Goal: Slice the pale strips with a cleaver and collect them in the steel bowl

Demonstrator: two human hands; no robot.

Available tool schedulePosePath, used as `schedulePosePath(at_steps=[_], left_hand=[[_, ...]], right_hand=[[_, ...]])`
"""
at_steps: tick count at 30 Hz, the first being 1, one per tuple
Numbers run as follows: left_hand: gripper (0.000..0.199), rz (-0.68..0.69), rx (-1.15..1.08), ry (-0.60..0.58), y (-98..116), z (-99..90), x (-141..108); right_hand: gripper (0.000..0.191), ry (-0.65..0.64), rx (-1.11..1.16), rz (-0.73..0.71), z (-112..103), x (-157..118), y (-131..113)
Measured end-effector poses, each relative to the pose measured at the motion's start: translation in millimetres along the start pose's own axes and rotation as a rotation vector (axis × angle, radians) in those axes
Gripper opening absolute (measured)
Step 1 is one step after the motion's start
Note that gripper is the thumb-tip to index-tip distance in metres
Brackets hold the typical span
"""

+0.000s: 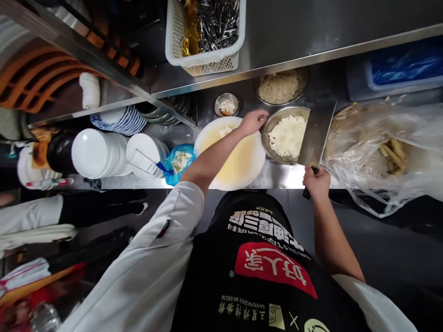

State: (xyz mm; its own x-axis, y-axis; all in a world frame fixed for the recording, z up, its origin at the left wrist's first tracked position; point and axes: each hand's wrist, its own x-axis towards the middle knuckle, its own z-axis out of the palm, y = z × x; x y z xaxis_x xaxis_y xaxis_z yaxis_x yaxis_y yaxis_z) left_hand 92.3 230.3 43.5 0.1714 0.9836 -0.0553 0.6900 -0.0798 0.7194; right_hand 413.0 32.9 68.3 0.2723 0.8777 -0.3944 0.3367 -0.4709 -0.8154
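My right hand [317, 181] is wrapped round the black handle of a cleaver [318, 131]. Its broad blade lies over the right side of a metal bowl [266, 144] of pale, thinly cut pieces [288, 134]. My left hand [254, 122] is at that bowl's upper left rim with its fingers curled in. Whether they grip the rim or a small piece, I cannot tell. Beneath my left forearm is a round, yellowish cutting board [238, 161], with a few white pieces [225, 131] near its far edge.
Behind stand a small metal bowl [226, 105] and a bowl of pale shreds [279, 87]. Left are a blue plastic bag [179, 162] and stacked white plates [92, 153]; right, a clear plastic bag [363, 161]. A shelf edge [294, 62] overhangs, carrying a white basket [207, 60].
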Motion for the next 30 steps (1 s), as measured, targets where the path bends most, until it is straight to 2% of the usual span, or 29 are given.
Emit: schedulePosePath(at_steps=[3,5,6,8,10,12,14,18,20,22,24,26,28,30], left_hand=[[0.027,-0.240,0.222,-0.010,-49.9,-61.3,-37.3],[0.032,-0.428,0.364,-0.041,-72.0,-86.9,-65.1],[0.039,-0.481,0.402,-0.065,-79.0,-92.1,-77.3],[0.059,-0.514,0.419,-0.119,-86.0,-89.0,-95.8],[0.071,-0.510,0.421,-0.141,-86.8,-75.0,-105.0],[0.065,-0.516,0.455,-0.120,-85.7,-61.2,-105.1],[0.050,-0.534,0.499,-0.101,-85.7,-55.3,-98.6],[0.031,-0.556,0.449,-0.062,-90.6,-67.0,-82.2],[0.022,-0.514,0.264,0.012,-91.3,-74.8,-81.5],[0.015,-0.491,-0.066,0.059,-88.2,-77.6,-90.1],[0.016,-0.525,-0.437,0.022,-82.1,-73.2,-107.9],[0.020,-0.591,-0.701,-0.062,-76.0,-62.5,-131.9],[0.024,-0.656,-0.786,-0.156,-72.7,-48.9,-157.5],[0.021,-0.705,-0.692,-0.218,-74.1,-37.5,-180.8]], right_hand=[[0.031,-0.083,-0.072,-0.004,-24.0,-4.6,14.7],[0.033,-0.162,-0.092,0.006,-29.0,-12.0,22.4],[0.034,-0.199,-0.104,0.013,-28.4,-16.3,25.4],[0.035,-0.267,-0.122,0.034,-23.1,-25.4,29.4],[0.036,-0.323,-0.123,0.054,-14.7,-35.3,30.9],[0.037,-0.356,-0.126,0.061,-6.1,-45.5,30.1],[0.039,-0.371,-0.146,0.055,1.5,-55.1,27.6],[0.037,-0.385,-0.206,0.043,13.5,-70.8,21.9],[0.035,-0.388,-0.232,0.037,20.0,-76.6,20.7],[0.034,-0.391,-0.256,0.029,28.1,-81.2,21.0],[0.033,-0.398,-0.285,0.018,38.3,-84.9,22.5],[0.033,-0.415,-0.319,-0.004,50.0,-87.7,24.2],[0.033,-0.438,-0.360,-0.030,62.1,-89.5,25.0],[0.034,-0.468,-0.406,-0.059,73.1,-90.2,24.4]])
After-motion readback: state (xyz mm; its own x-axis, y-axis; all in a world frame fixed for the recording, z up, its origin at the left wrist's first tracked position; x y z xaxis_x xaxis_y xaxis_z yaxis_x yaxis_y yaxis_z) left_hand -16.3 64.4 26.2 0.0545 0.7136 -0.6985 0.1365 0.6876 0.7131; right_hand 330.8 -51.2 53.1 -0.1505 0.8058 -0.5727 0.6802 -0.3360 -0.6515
